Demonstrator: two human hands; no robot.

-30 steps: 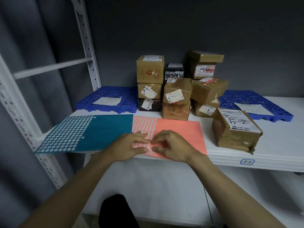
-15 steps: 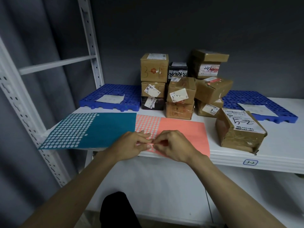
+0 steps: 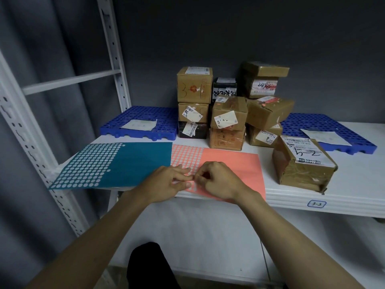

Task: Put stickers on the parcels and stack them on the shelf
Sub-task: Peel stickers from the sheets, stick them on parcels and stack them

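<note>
Dim, bluish light w/ dark bkgd – soft focus, wide-angle bending at edges, no glare.

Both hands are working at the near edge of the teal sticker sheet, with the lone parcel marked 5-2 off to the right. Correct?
Not quite: the head view shows the left hand and right hand meeting over the pink sticker sheet, not the teal sticker sheet lying to its left. The parcel marked 5-2 does stand alone to the right.

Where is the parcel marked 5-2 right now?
In the head view, the parcel marked 5-2 lies alone at the right on the white shelf, just right of the pink sticker sheet and in front of the right blue pallet.
</note>
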